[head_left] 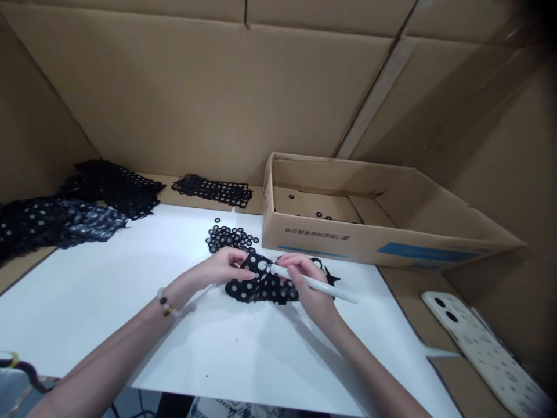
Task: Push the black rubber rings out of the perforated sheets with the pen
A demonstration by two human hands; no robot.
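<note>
On the white board [87,278], our left hand [224,267] is closed, pinching the edge of a black punched sheet [261,287]. Our right hand [308,281] is closed around a white pen [331,289], whose tip meets the sheet just beside the left hand. The sheet lies near the middle of the white board, its round holes showing pale. Just behind it on the board sits a heap of loose black rings [228,238]. Beyond the board's far edge lie more black punched sheets [212,190], with further stacks [108,186] past its far left corner. A cardboard tray [348,226] holding a few rings [319,215] stands at the far right corner, and a white perforated plate [483,342] lies off the right edge. A beaded bracelet [167,302] circles our left wrist [180,290].
</note>
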